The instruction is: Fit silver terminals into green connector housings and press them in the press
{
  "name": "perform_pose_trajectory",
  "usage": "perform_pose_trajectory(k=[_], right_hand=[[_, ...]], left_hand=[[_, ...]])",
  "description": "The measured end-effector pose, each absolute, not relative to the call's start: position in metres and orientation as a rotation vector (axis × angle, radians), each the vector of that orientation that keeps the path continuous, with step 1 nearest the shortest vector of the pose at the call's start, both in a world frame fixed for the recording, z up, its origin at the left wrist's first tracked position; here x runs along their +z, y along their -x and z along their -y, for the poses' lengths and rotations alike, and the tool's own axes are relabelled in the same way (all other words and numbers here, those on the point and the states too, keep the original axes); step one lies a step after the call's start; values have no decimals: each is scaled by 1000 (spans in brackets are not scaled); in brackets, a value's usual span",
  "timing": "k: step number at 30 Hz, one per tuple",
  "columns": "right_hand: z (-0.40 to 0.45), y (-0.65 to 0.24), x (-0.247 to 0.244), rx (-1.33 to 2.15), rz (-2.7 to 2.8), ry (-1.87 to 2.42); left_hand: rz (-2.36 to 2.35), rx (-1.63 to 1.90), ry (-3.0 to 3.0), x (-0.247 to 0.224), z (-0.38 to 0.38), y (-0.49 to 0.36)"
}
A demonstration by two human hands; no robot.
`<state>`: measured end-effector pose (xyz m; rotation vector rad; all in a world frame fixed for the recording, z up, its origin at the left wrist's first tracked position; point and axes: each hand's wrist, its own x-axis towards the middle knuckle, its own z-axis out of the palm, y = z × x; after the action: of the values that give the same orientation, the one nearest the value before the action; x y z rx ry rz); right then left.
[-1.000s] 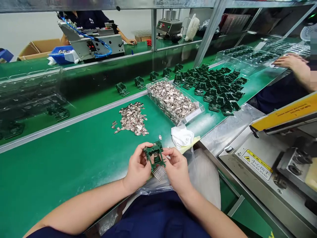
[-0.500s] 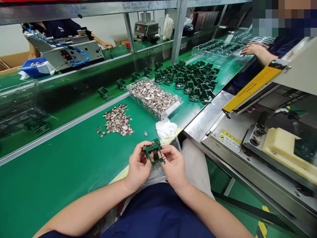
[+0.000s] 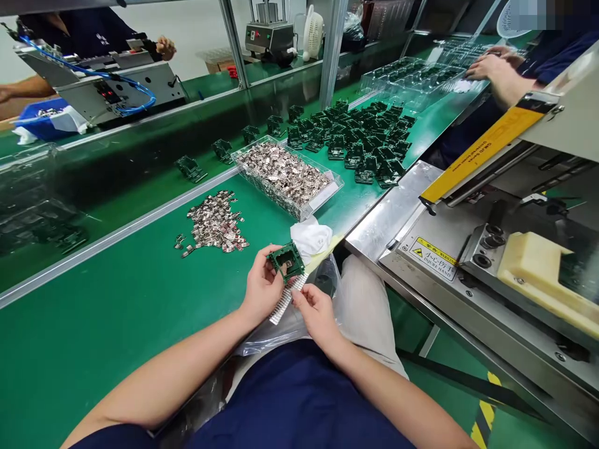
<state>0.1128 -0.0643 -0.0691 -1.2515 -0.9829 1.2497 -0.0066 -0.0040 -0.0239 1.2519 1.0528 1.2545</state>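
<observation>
In the head view, the green frame [image 3: 291, 254] is sitting near the edge of the tabletop [image 3: 140, 324], at 2 o'clock from the left hand [image 3: 262, 280] and 11 o'clock from the right hand [image 3: 318, 315]. The left hand is the nearer, gripping it by its left side with the thumb reaching across the opening. That opening is facing up toward the camera; the upper edge is slanting from 8 to 2 o'clock. The frame is looking nearly square, so a longer axis cannot be told.

The metal strip [image 3: 282, 305] is running long from 7 to 1 o'clock between the hands, its upper end showing just beside the frame's lower right corner. The right hand's thumb and forefinger are coming together at the strip's right edge; whether they are pinching anything cannot be told.

From the hands, the metal pieces [image 3: 216, 223] are lying at 10 o'clock, the clear tray [image 3: 302, 214] at 12, and the white cloth [image 3: 311, 239] at 1, near the frame.
</observation>
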Motion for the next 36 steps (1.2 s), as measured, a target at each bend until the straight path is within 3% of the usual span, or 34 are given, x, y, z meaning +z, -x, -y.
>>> perform_pose_trajectory(k=[15,21,27,36], right_hand=[[58,-134,-81,1139,1486,1347],[55,-159,-46,1084,1520,1478],[43,-152,1,852,1514,1263],[26,-123,-5,719,1433,1318]], left_hand=[[-1057,1210,-1204,-23,5,6],[-1092,1184,-1352,-27,7,10],[-1064,1178,-1469,-29,7,14],[-1008,1160,-1522,-26,9,17]])
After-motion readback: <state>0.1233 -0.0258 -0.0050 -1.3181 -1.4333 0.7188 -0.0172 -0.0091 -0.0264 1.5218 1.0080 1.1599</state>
